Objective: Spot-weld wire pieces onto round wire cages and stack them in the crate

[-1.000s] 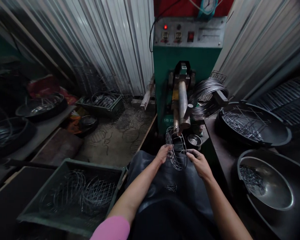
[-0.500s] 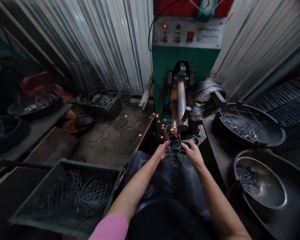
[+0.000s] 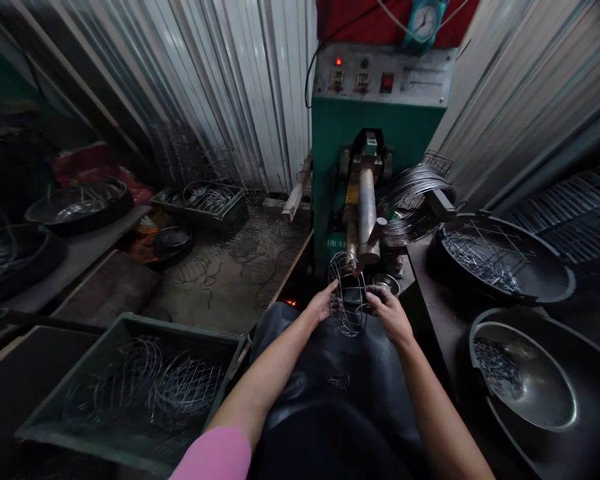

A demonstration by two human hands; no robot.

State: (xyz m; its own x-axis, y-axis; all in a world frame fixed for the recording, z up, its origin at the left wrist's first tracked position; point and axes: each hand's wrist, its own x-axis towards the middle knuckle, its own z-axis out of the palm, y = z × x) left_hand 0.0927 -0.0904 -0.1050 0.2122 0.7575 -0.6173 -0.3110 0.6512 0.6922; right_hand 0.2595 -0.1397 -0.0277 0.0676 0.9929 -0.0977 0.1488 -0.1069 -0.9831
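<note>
A small round wire basket (image 3: pixel 349 328) is held upright at the tip of the spot welder's electrodes (image 3: pixel 369 250). My left hand (image 3: pixel 324 304) grips its left side, thumb up and fingers partly behind the wires. On the other side, my right hand (image 3: pixel 389 310) pinches the basket's right wires between thumb and fingers. The basket's upper part touches or sits very near the electrode tip; I cannot tell which. Below both hands, a dark apron (image 3: pixel 330 413) covers the lap, with a few short wire pieces (image 3: pixel 339 381) on it.
The green welding machine (image 3: pixel 380 123) stands ahead, its red lamp lit. A wire coil (image 3: pixel 415 200) hangs at its right. Pans (image 3: pixel 555 293) of wire pieces and a steel bowl (image 3: pixel 550 407) are at right. At left, a green crate (image 3: pixel 130 443) holds round wire grids. Orange embers (image 3: pixel 291 303) glow left of the hands.
The sparks flying around the electrode tip are gone, leaving a small glow lower left. The view has shifted slightly. Both hands stay on the basket, almost unmoved.
</note>
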